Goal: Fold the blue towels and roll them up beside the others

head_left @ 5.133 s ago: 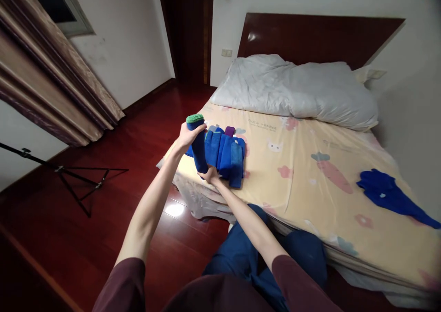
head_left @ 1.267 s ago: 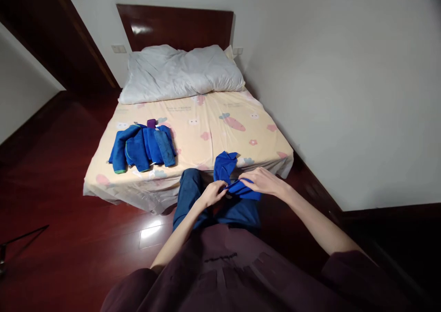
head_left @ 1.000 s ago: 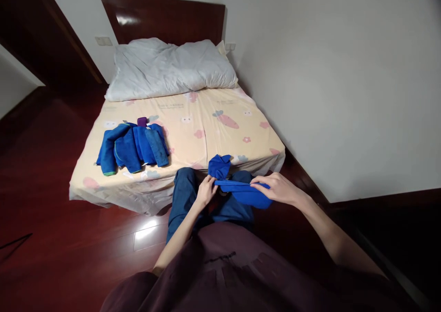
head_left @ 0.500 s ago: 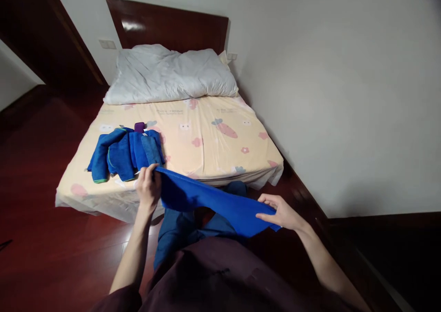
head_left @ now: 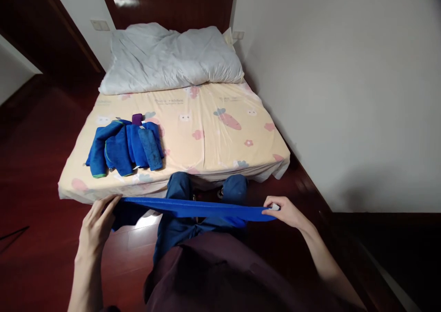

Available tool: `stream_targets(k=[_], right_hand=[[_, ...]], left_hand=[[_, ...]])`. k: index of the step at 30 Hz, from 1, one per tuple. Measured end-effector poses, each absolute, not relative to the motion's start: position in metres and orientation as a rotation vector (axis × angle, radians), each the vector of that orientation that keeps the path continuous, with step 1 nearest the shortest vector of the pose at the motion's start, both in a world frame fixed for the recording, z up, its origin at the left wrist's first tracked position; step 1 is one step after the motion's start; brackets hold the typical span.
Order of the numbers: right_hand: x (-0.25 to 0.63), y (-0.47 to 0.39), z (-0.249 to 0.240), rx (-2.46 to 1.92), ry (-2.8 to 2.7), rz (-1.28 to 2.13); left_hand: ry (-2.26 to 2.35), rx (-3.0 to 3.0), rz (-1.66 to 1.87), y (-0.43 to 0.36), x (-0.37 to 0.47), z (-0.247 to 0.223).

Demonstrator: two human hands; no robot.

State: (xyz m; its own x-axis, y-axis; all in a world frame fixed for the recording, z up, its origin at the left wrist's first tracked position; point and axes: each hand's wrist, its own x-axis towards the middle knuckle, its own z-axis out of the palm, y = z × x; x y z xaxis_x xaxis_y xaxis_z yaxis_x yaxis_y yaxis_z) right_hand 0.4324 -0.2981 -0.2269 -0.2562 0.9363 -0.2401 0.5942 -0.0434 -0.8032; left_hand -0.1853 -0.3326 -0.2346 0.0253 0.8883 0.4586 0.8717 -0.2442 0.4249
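Note:
A blue cloth (head_left: 193,208) is stretched nearly level between my hands, in front of my legs and short of the bed's foot. My left hand (head_left: 98,220) is closed on its left end. At its right end, near a small white tag (head_left: 274,207), my right hand (head_left: 284,211) pinches the edge. Several rolled or folded blue cloths (head_left: 119,149) lie bunched on the left part of the bed, with a purple piece (head_left: 137,119) at their top edge.
The bed (head_left: 220,142) has a yellow patterned sheet, and a grey-white quilt (head_left: 172,59) lies across its head. A dark wooden headboard (head_left: 172,4) stands behind. On the right rises a bare wall (head_left: 344,96). The floor (head_left: 34,174) is dark red.
My left hand has moved left and down, so the cloth is pulled wider and lies more level. The white tag now shows at my right hand. The view has tilted down a little.

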Motion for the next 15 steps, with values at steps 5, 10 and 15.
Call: stream_targets(k=[5,10,15], right_hand=[[0.453,-0.271,-0.214,-1.596,-1.780,1.199],[0.481,-0.224,-0.220,-1.550,-1.645,0.954],[0.502,-0.173,-0.201,-1.528,-1.701,0.560]], left_hand=[[1.911,2.182,0.957,-0.319,-0.184,-0.233],[2.075,2.261,0.984,-0.275,-0.186,-0.225],[2.284,2.384,1.042,-0.203,-0.183,-0.208]])
